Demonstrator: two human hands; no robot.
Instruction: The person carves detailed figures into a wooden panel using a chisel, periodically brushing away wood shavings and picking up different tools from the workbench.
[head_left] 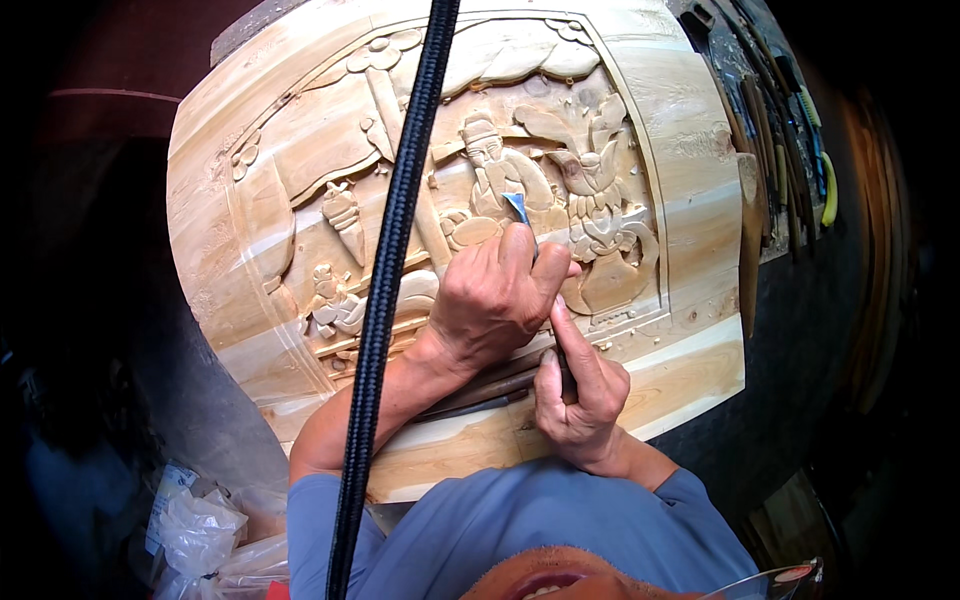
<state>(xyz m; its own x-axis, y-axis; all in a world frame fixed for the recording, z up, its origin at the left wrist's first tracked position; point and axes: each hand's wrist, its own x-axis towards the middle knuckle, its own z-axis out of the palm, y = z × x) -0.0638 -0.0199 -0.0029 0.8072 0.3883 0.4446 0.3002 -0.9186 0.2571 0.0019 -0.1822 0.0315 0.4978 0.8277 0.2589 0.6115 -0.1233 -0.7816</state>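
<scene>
A wood-carving chisel (517,208) with a flared metal blade touches the relief near the robed figure in the middle of the carved wooden panel (690,180). Low on its shank, just behind the blade, my left hand (497,293) is closed around it. My right hand (590,405) grips the dark handle farther back, index finger stretched along it and thumb pressed beside. Carved figures (600,195), drapery and a raised frame surround the blade. Whether the edge is biting into the wood cannot be made out.
More long-handled carving tools (480,395) lie on the panel beneath my left wrist. Several others fill a side surface (775,150) at the right, with a brush among them. A black braided cable (385,270) crosses the view. Plastic bags (205,535) sit at lower left.
</scene>
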